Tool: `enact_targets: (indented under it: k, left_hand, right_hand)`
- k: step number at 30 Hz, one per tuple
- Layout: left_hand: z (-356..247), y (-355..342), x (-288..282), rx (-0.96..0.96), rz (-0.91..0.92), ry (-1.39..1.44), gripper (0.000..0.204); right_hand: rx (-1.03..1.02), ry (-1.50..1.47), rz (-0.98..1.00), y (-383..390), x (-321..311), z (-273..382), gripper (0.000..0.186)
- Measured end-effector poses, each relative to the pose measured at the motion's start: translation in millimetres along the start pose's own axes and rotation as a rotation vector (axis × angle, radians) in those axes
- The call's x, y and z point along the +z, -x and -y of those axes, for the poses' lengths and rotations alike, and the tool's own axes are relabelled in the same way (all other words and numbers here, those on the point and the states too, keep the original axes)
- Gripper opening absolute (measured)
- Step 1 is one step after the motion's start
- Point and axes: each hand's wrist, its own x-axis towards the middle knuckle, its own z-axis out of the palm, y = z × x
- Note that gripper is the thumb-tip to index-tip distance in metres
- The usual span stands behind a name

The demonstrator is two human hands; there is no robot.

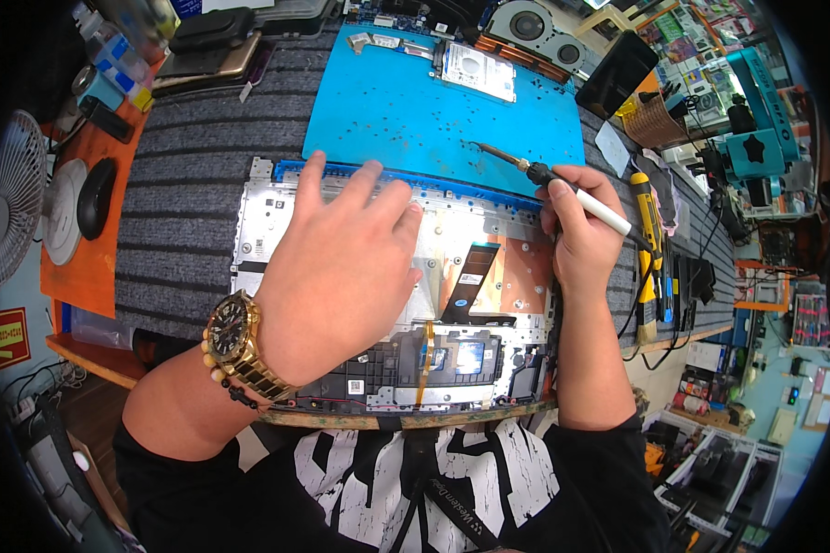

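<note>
A laptop's inner frame (516,226), silvery with a coppery patch at the right, lies on the bench in front of me. My left hand (346,263) rests over its left half, fingers spread toward the far edge and hiding what is beneath. In my right hand (583,221), above the frame's far right corner, is a soldering iron (599,212) with a white and black handle. Its bent metal tip points left, over the blue mat (387,120). A black ribbon-like strip (470,276) stands out on the frame, near the touchpad area (447,358).
On the mat lie many tiny screws and a hard drive (475,72); a cooling fan assembly (530,32) sits behind. A black phone (618,74) leans at the far right. Brushes and tools (648,249) line the right side. Stacked phones (207,64) and a fan (14,203) are left.
</note>
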Motion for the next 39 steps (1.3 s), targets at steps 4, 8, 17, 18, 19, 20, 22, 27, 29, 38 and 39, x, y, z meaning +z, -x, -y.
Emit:
enact_targets:
  k: [4, 8, 17, 18, 19, 20, 22, 27, 29, 38, 39]
  left_hand:
    - [0, 1, 0, 0.004, -0.010, -0.002, 0.051]
    - [0, 0, 0, -0.004, 0.014, 0.000, 0.051]
    - [0, 1, -1, -0.003, 0.012, -0.004, 0.052]
    - [0, 1, -1, -0.003, 0.008, -0.006, 0.051]
    - [0, 0, 0, -0.002, 0.003, -0.007, 0.051]
    - [0, 0, -1, -0.001, 0.003, -0.007, 0.051]
    - [0, 0, -1, -0.001, 0.010, -0.002, 0.051]
    - [0, 1, 0, 0.001, -0.001, -0.004, 0.052]
    - [0, 1, 0, 0.002, -0.002, -0.004, 0.052]
    - [-1, 0, 0, 0.000, 0.001, -0.006, 0.052]
    - [-1, 0, -1, -0.002, 0.008, -0.007, 0.052]
  right_hand:
    - [-0.023, -0.138, 0.061, 6, -7, -4, 0.020]
    - [-0.040, -0.134, 0.203, 12, -5, -4, 0.020]
    - [-0.001, -0.144, 0.272, 10, -5, -4, 0.018]
    - [0.005, -0.122, 0.291, 9, -7, -4, 0.018]
    - [0.010, -0.100, 0.310, 9, -8, -4, 0.018]
    - [0.010, -0.099, 0.310, 10, -8, -3, 0.018]
    - [0.006, -0.087, 0.335, 10, -5, -1, 0.019]
    - [0.017, -0.097, 0.331, 12, -3, -1, 0.020]
    - [0.003, -0.084, 0.329, 12, -3, -1, 0.020]
    - [0.010, -0.060, 0.331, 12, -3, 0, 0.018]
    - [0.009, -0.064, 0.333, 12, -3, -1, 0.018]
